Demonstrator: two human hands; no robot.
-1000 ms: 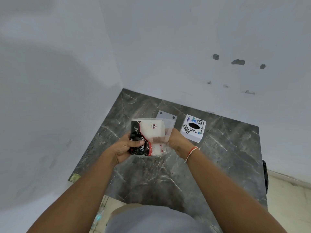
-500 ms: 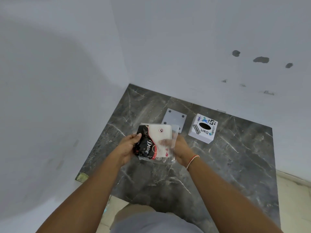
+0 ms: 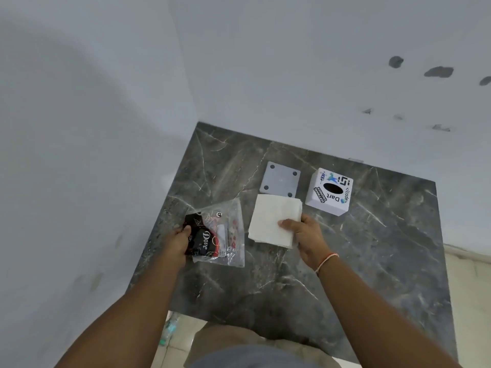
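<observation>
A clear plastic wrapper [image 3: 227, 235] with a black and red printed part lies on the dark marble slab [image 3: 265, 293], at its left side. My left hand [image 3: 176, 241] holds the wrapper's left edge, thumb on top. A white stack of tissues [image 3: 271, 219] is out of the wrapper, just to its right. My right hand [image 3: 305, 235] pinches the stack at its near right corner, thumb on the top sheet. Whether the stack rests on the slab or is held slightly above it, I cannot tell.
A white cube box [image 3: 328, 191] with stickers and a black oval hole stands behind my right hand. A grey square plate [image 3: 279, 179] with four holes lies behind the tissues. White walls close the back and left. A pale tiled floor [image 3: 473, 301] shows right of the slab.
The white tissue stack has come out of the wrapper and moved right with my right hand. My left hand has moved the emptied wrapper left and down onto the slab.
</observation>
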